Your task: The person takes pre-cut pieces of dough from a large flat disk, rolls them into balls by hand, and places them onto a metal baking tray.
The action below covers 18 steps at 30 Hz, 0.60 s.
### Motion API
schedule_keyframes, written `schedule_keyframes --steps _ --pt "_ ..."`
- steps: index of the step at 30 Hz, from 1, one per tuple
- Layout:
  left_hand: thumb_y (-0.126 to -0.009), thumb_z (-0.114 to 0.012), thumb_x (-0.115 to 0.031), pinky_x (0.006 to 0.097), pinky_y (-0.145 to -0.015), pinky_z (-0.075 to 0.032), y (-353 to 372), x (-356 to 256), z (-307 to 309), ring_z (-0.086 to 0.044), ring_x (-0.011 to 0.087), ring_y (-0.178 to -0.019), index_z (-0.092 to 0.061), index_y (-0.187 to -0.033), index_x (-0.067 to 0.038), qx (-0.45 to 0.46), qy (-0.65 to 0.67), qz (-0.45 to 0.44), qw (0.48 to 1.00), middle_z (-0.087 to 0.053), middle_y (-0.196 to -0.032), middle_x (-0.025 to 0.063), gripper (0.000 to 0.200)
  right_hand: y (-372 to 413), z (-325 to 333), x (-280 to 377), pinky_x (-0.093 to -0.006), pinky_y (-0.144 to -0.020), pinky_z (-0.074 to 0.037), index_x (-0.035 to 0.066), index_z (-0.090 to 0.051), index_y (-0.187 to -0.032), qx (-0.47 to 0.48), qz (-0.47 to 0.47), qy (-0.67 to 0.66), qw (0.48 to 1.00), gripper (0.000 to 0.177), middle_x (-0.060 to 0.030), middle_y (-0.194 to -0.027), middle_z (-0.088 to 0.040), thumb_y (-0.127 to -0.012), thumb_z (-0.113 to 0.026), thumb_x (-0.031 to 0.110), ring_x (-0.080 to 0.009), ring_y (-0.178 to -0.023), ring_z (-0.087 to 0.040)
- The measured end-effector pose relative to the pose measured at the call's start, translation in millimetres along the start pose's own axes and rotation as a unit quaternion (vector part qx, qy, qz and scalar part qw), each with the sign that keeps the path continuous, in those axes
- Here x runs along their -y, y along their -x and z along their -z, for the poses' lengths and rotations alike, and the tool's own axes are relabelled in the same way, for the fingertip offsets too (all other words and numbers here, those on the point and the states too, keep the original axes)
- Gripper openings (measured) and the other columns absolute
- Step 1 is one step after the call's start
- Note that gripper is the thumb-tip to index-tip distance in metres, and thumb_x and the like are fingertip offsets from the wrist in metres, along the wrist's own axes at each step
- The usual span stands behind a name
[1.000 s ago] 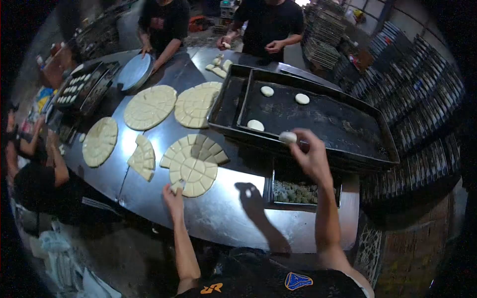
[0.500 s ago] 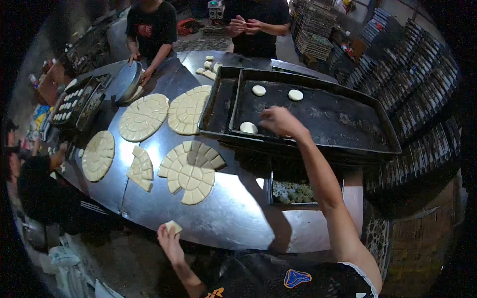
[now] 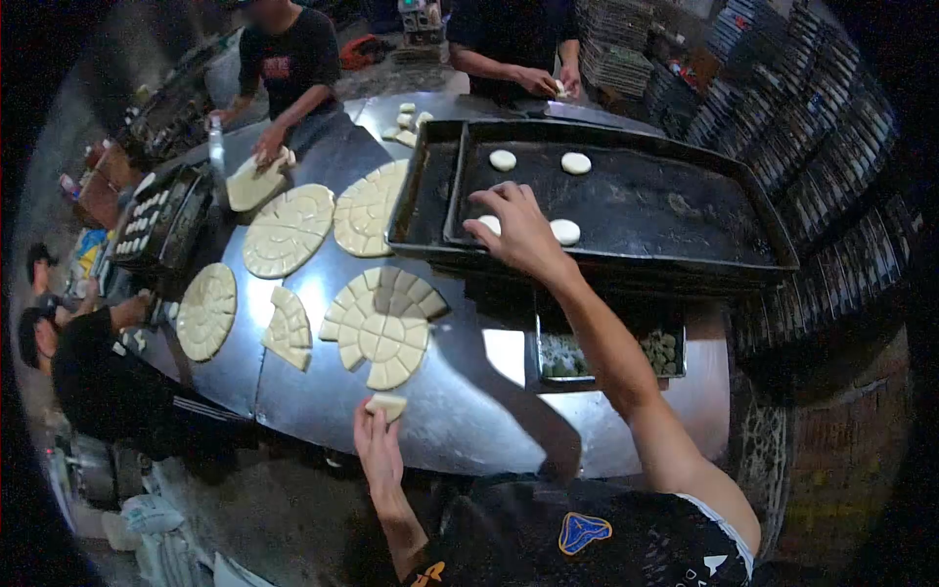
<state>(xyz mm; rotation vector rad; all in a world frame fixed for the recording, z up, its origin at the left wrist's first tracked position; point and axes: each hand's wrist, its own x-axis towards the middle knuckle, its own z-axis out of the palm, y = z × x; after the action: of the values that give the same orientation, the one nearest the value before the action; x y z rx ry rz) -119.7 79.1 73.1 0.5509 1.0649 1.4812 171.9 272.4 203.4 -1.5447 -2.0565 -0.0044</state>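
My left hand (image 3: 380,450) pinches a cut piece of dough (image 3: 387,407) at the front of the metal table. Above it lies a flat round of dough (image 3: 380,333) scored into wedges, with a gap in its lower left edge. My right hand (image 3: 521,233) reaches over the dark baking tray (image 3: 646,210), fingers apart and curved. Its thumb overlaps a white dough ball (image 3: 488,225) at the tray's near left. Close to the wrist sits another dough ball (image 3: 564,233). Two more, a left one (image 3: 502,160) and a right one (image 3: 575,163), rest farther back.
More scored dough rounds (image 3: 288,231) and a partial wedge (image 3: 289,330) cover the table's left side. Below the tray is a container of greenish lumps (image 3: 665,352). Co-workers stand at the far side (image 3: 289,68) and left (image 3: 108,382). Stacked racks (image 3: 812,127) rise at right.
My right hand has moved left over the tray, revealing a dough ball at its right. My left hand has moved right and up with its dough piece. The co-worker at far left lifted the round lid-like disc away.
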Motion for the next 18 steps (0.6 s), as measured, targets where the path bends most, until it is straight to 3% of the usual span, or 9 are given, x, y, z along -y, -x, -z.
schedule_keyframes --steps 1,3,5,7,10,11,14,15,18 --pt "-0.095 -0.055 -0.011 0.0379 -0.098 -0.043 2 -1 -15 -0.050 0.0241 -0.115 -0.042 -0.129 0.001 0.021 -0.013 0.015 1.000 -0.049 -0.123 0.0136 0.038 18 7 13 -0.0443 -0.088 -0.047 0.004 -0.064 -0.113 -0.061 0.046 -0.081 0.994 0.041 -0.0181 -0.101 -0.064 -0.084 -0.069 0.031 -0.0342 -0.096 -0.059" --pt "-0.094 -0.057 -0.009 0.0364 -0.096 -0.044 1 12 -39 -0.052 0.0234 -0.113 -0.043 -0.128 0.002 0.095 0.002 0.060 0.994 -0.050 -0.122 0.0134 0.039 73 -9 22 -0.0383 -0.085 -0.049 0.004 -0.063 -0.114 0.085 0.103 -0.287 0.949 0.037 -0.0147 -0.101 -0.065 -0.086 -0.068 0.027 -0.0275 -0.093 -0.061" --pt "-0.092 -0.059 -0.005 0.0342 -0.094 -0.046 4 36 -58 -0.055 0.0216 -0.109 -0.044 -0.127 0.003 0.155 -0.058 0.102 0.981 -0.053 -0.120 0.0127 0.040 150 -28 34 -0.0334 -0.081 -0.050 0.003 -0.063 -0.113 0.284 -0.066 -0.391 0.873 0.035 -0.0120 -0.102 -0.066 -0.087 -0.068 0.026 -0.0201 -0.092 -0.062" --pt "-0.086 -0.065 -0.001 0.0271 -0.085 -0.052 7 71 -62 -0.059 0.0176 -0.102 -0.051 -0.123 0.003 0.232 -0.112 0.053 0.965 -0.058 -0.113 0.0125 0.039 204 -42 33 -0.0324 -0.079 -0.050 0.002 -0.064 -0.112 0.247 -0.144 -0.428 0.857 0.033 -0.0088 -0.100 -0.067 -0.088 -0.068 0.024 -0.0154 -0.090 -0.063" --pt "-0.086 -0.067 -0.003 0.0261 -0.082 -0.049 27 86 -74 -0.057 0.0140 -0.098 -0.058 -0.114 0.004 0.252 -0.123 0.110 0.954 -0.060 -0.107 0.0093 0.030 253 -38 33 -0.0285 -0.076 -0.050 0.000 -0.065 -0.106 0.201 -0.277 -0.468 0.815 0.025 -0.0068 -0.092 -0.068 -0.088 -0.068 0.017 -0.0114 -0.084 -0.062" --pt "-0.086 -0.068 -0.006 0.0255 -0.078 -0.049 30 94 -73 -0.056 0.0122 -0.094 -0.060 -0.111 0.004 0.265 -0.155 0.112 0.945 -0.060 -0.105 0.0082 0.027 264 -36 34 -0.0303 -0.069 -0.049 0.001 -0.067 -0.101 0.162 -0.277 -0.450 0.833 0.025 -0.0088 -0.082 -0.068 -0.086 -0.069 0.020 -0.0136 -0.078 -0.063" --pt "-0.086 -0.070 -0.012 0.0240 -0.072 -0.047 39 105 -76 -0.054 0.0093 -0.089 -0.063 -0.106 0.004 0.283 -0.215 0.152 0.922 -0.061 -0.102 0.0059 0.026 258 -6 2 -0.0312 -0.069 -0.049 0.004 -0.069 -0.099 0.229 -0.180 -0.378 0.879 0.024 -0.0081 -0.082 -0.069 -0.086 -0.069 0.024 -0.0155 -0.077 -0.063" --pt "-0.086 -0.070 -0.016 0.0231 -0.070 -0.046 40 106 -77 -0.053 0.0082 -0.087 -0.064 -0.105 0.004 0.289 -0.244 0.189 0.906 -0.061 -0.100 0.0049 0.028 263 -17 -26 -0.0359 -0.073 -0.050 0.006 -0.071 -0.097 0.177 -0.126 -0.317 0.923 0.023 -0.0109 -0.087 -0.068 -0.083 -0.070 0.025 -0.0207 -0.080 -0.063" --pt "-0.087 -0.070 -0.022 0.0236 -0.078 -0.045 37 109 -74 -0.055 0.0094 -0.089 -0.063 -0.111 0.004 0.278 -0.213 0.177 0.920 -0.063 -0.098 0.0052 0.036 241 -1 -81 -0.0409 -0.080 -0.047 0.010 -0.075 -0.089 0.167 -0.162 0.037 0.972 0.017 -0.0162 -0.095 -0.062 -0.076 -0.074 0.021 -0.0306 -0.100 -0.050"
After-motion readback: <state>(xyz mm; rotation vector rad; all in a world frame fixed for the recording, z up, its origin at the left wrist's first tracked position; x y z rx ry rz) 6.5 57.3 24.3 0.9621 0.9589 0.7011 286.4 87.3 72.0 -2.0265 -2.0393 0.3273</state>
